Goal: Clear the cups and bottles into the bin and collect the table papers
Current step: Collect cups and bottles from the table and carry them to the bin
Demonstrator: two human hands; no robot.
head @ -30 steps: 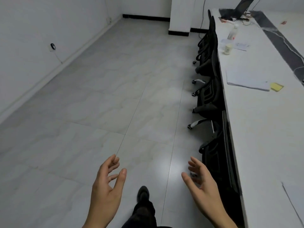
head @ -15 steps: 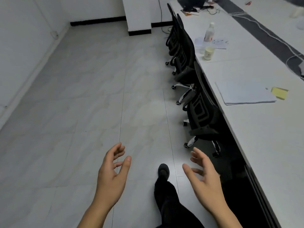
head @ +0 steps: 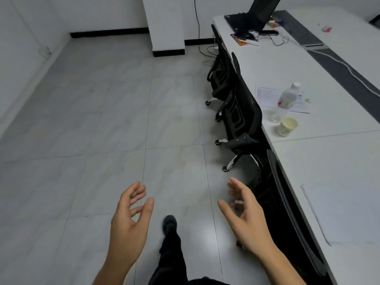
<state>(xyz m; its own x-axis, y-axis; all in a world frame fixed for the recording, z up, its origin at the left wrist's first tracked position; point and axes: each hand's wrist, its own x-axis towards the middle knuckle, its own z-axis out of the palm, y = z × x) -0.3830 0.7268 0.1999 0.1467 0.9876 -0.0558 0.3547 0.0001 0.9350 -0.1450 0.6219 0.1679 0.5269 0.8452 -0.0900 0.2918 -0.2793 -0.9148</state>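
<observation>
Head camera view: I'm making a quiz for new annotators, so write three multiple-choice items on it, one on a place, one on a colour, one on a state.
1. Where does the paper cup stand?
A. In a bin
B. On the table, near the bottle
C. On a shelf

2. What colour are the chair backs?
A. Red
B. Black
C. Yellow

3. What state are the left hand and right hand in?
A. Both open, holding nothing
B. The left grips the bottle
C. The right holds papers

Key:
1 B: it sits on the white tabletop just in front of the bottle.
2 B: the mesh backs along the table edge are black.
3 A: the fingers of both are spread and loose, with nothing in them.
</observation>
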